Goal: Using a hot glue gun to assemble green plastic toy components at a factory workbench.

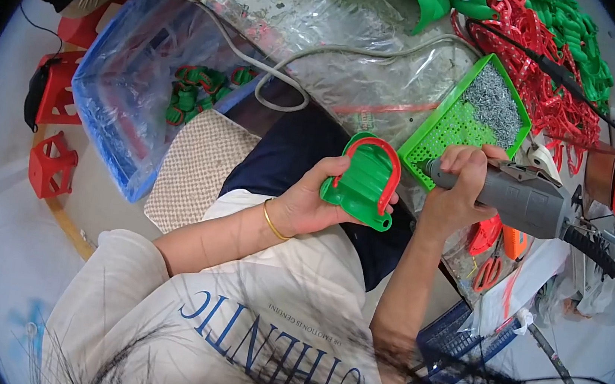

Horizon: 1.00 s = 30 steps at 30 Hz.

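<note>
My left hand [314, 196] is closed on a curved green plastic part [366, 179] with a red strip [393, 172] running along its rim. The part is held tilted above my lap, its hollow side showing. In my right hand [462, 182] is a grey electric screwdriver [524, 200], my fingers wrapped round its body. The tool's tip end points left, over the near corner of a green perforated tray [425, 126]. Small silvery screws [493, 103] are heaped in the far part of that tray. What the tool's tip touches, if anything, I cannot make out.
Left of me stands a blue bin [119, 97] lined with clear plastic, holding several green-and-red pieces [196, 94]. Red strips [542, 67] and green parts [565, 24] pile at the table's far right. A grey cable [352, 49] crosses the table; scissors [488, 273] lie near its right side.
</note>
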{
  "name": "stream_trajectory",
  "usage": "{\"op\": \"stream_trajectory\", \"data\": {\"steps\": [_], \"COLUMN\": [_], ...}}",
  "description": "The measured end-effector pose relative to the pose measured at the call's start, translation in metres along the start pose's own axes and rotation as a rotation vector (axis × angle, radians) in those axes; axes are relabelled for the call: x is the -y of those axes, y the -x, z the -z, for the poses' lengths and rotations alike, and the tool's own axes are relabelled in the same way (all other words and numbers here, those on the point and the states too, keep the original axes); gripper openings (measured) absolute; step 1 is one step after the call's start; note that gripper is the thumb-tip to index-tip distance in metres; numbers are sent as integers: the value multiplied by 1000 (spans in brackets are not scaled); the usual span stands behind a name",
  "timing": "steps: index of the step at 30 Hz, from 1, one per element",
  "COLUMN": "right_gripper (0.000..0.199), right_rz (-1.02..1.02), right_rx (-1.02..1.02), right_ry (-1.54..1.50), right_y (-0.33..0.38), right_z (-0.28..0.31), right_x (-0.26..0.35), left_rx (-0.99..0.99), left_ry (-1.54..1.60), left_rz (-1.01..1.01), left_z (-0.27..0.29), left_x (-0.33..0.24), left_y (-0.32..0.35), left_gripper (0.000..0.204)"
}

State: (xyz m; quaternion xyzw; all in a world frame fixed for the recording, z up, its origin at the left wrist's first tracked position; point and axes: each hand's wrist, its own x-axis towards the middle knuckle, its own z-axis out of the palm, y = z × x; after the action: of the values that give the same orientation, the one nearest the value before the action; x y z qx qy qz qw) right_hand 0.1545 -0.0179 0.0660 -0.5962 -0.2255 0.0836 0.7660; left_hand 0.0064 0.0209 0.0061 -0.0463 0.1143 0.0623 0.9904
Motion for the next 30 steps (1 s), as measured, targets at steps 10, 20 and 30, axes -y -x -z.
{"op": "stream_trajectory", "data": {"steps": [10,20,30], "right_gripper": [20,22,22], "right_rz": [-7,-50,-84], "right_rx": [-10,256,319], "right_ry": [-29,-273,-311], "right_y": [0,20,43], "right_z": [-2,-25,-39], "right_x": [7,57,52], "left_rx": [-13,55,-24], "left_ry": [-41,113,169], "left_rz": [-20,7,4], "left_z": [1,-2,1], "left_x": [0,2,5], "left_y": [-1,2,5], "left_gripper": [59,48,39]}}
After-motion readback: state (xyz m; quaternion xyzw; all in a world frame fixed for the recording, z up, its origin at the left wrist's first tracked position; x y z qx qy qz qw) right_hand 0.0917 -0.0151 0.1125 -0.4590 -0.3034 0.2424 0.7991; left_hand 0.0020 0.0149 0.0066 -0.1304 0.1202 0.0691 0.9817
